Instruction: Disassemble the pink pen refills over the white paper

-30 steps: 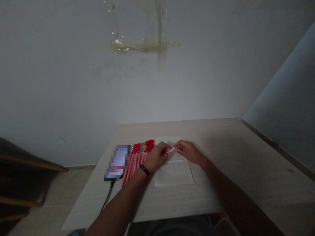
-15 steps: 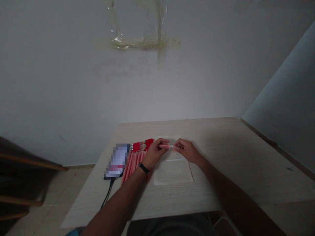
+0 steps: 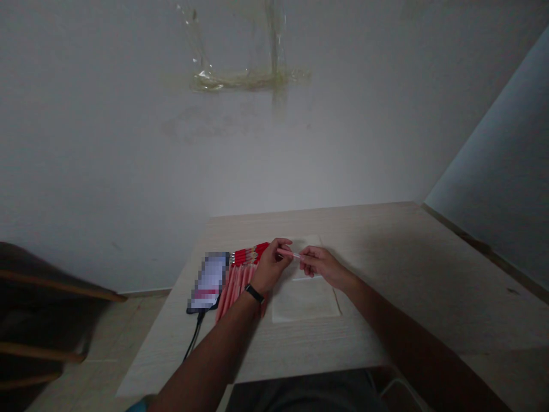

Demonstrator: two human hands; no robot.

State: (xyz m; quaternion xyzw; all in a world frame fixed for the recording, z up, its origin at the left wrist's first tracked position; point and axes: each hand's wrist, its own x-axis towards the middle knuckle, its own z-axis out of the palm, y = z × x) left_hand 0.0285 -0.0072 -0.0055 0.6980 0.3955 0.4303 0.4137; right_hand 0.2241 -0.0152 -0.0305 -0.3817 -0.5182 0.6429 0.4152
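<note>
My left hand (image 3: 271,266), with a black band at the wrist, pinches one end of a thin pink pen (image 3: 288,253). My right hand (image 3: 319,264) pinches the other end, so the pen spans the small gap between the two hands. Both hands hover over a pale sheet of paper (image 3: 305,298) on the wooden table (image 3: 386,286). Just left of my left hand lies a row of several red-capped pink pens (image 3: 242,269).
A phone (image 3: 209,280) lies left of the pens with a black cable (image 3: 192,343) running off the table's near edge. A dark chair (image 3: 38,320) stands at the far left. Walls close the table in behind and on the right.
Both hands have shifted slightly left and back with the pen held between them. The pen has gone from tilted to nearly level.
</note>
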